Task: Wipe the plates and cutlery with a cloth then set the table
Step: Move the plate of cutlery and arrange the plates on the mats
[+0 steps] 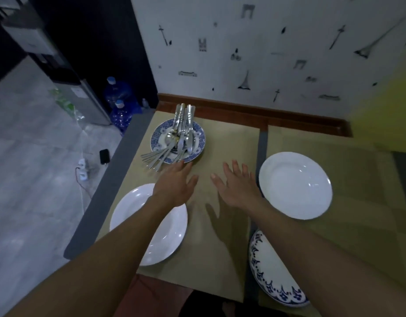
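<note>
Left hand [174, 181] and right hand [237, 186] empty, fingers spread, near the far cutlery [179, 136].
Slick, rigid steel (likely clattery) piled on a breakable plate [198, 133]: pinch the overhanging handles.

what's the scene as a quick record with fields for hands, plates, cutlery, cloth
left hand: open, fingertips by the blue patterned plate
right hand: open, spread above the mat
cutlery: piled on the blue patterned plate
left white plate: partly under the left forearm
right white plate: right of the right hand
blue-rimmed plate: near edge, partly under the right forearm
cloth: none in view
</note>
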